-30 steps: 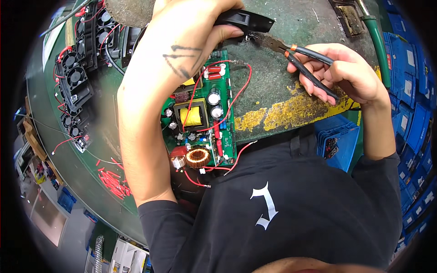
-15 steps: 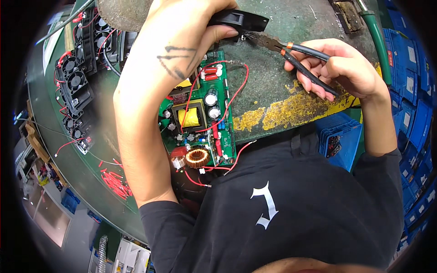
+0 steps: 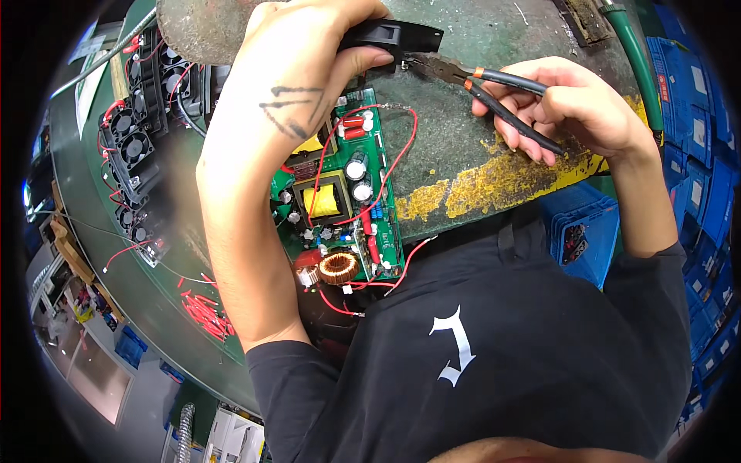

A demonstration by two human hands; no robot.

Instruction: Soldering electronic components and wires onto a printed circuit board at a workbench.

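Near the top of the view, my left hand (image 3: 324,38) is closed around a black panel (image 3: 417,35) with a boxy part on it. Its thumb presses the panel's near side. My right hand (image 3: 567,108) grips pliers (image 3: 505,108) with black and orange handles, which are spread a little. The pliers' jaws reach a small metal bit (image 3: 404,65) at the panel's lower edge; whether they pinch it I cannot tell. Below my left wrist lies a green circuit board (image 3: 382,154) with a yellow transformer, a copper coil and red wires, partly covered by my forearm.
Several black fan panels (image 3: 133,147) with red wires lie at the left. Cut red tubing pieces (image 3: 207,312) are scattered below them. A blue bin (image 3: 590,220) hangs by the worn bench edge (image 3: 494,193). Blue bins (image 3: 683,77) are stacked at the right; a green tube (image 3: 637,58) runs beside them.
Both hands, with the panel and pliers, have shifted slightly to the left. The view itself has also moved a little. Both grips look the same.
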